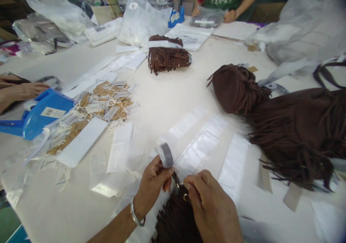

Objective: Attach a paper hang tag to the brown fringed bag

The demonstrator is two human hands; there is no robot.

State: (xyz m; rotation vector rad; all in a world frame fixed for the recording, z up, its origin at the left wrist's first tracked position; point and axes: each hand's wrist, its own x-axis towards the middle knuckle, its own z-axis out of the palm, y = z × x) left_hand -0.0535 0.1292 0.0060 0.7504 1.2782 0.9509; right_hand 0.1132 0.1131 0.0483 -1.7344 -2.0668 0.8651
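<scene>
At the near edge of the table is a dark brown fringed bag [175, 217], with small gold-coloured metal fittings along its top. My left hand [154, 181], with a silver bangle at its wrist, is closed on a coiled strap [167, 154] that looks grey with a whitish wrapping. A short dark strap end runs from it down to the bag. My right hand [211, 203] pinches the bag's top beside a metal ring; its fingertips hide exactly what they grip. White plastic strips [200, 145] lie flat just beyond both hands.
Brown fringed bags [300, 127] are heaped at the right; a wrapped one [169, 55] lies further back. Tags with strings [110, 102] are piled left of centre, beside a blue tape dispenser [48, 111]. Other people's hands are at the left edge [21, 91] and far side.
</scene>
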